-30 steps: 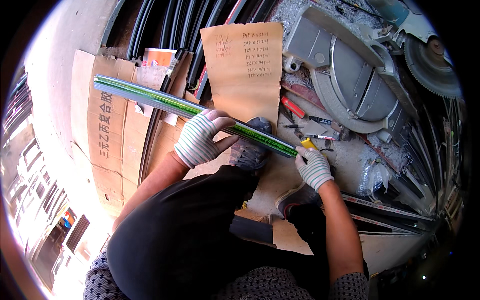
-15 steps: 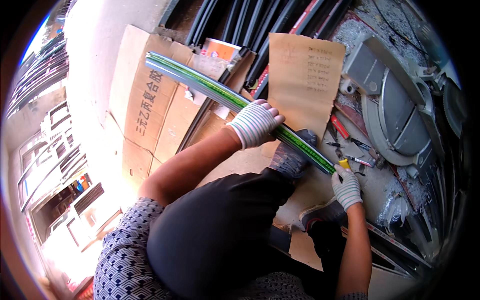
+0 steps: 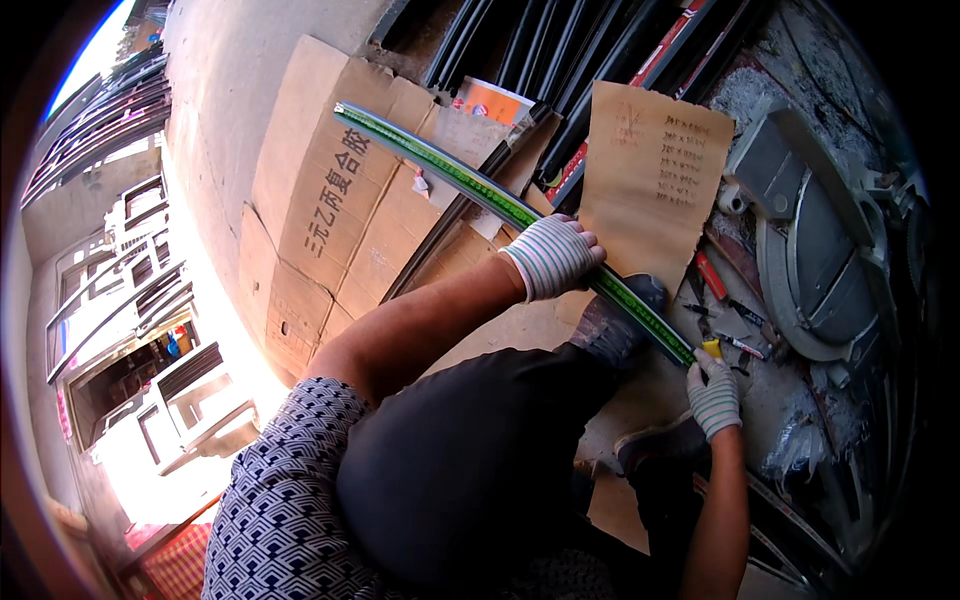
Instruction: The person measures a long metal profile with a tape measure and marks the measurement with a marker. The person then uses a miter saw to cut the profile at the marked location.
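Observation:
A long, narrow window-frame profile (image 3: 450, 172) with a bright green strip along its length slants across the view, from over the cardboard down to the near right. My left hand (image 3: 555, 258), in a striped white knit glove, is closed around its middle. At the lower right end, my right hand (image 3: 714, 395), in a matching glove with the fingertips bare, grips the tip. The profile passes above my shoe (image 3: 620, 315) and in front of the lower edge of a brown paper sheet (image 3: 650, 165) with handwritten lines.
A grey mitre saw (image 3: 800, 230) stands at the right among shavings. Beside it lie a red-handled tool (image 3: 711, 275), a marker (image 3: 742, 347) and a yellow-handled tool (image 3: 711, 348). Flattened cardboard (image 3: 320, 280) covers floor at left. Dark profiles (image 3: 545, 50) are stacked at the back.
The whole scene has shifted a little rightward in view as my head turned. Both hands keep their hold on the profile, with little visible movement along it.

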`<state>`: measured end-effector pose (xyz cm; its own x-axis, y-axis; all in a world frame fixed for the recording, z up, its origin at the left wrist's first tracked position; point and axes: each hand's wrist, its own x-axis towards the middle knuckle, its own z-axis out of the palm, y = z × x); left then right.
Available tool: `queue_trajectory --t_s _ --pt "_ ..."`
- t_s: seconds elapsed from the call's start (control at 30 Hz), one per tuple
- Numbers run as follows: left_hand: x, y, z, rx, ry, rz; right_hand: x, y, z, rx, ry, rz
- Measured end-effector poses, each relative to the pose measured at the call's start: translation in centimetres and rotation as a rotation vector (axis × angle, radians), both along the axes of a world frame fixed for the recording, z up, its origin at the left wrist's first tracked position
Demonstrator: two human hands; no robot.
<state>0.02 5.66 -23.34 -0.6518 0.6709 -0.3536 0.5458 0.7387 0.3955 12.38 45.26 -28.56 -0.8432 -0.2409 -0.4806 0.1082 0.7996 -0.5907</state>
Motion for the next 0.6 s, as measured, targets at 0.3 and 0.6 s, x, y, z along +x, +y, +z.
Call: queue_trajectory --t_s 0.3,0.6 --pt "0.0 0.6 1.0 -0.09 -0.077 0.039 -2.4 -1.9 3.0 0.095 -0.14 0.023" --pt "-0.5 1.2 0.3 -0.098 -0.078 0.015 -2.3 -1.6 3.4 0.143 -0.187 0.005"
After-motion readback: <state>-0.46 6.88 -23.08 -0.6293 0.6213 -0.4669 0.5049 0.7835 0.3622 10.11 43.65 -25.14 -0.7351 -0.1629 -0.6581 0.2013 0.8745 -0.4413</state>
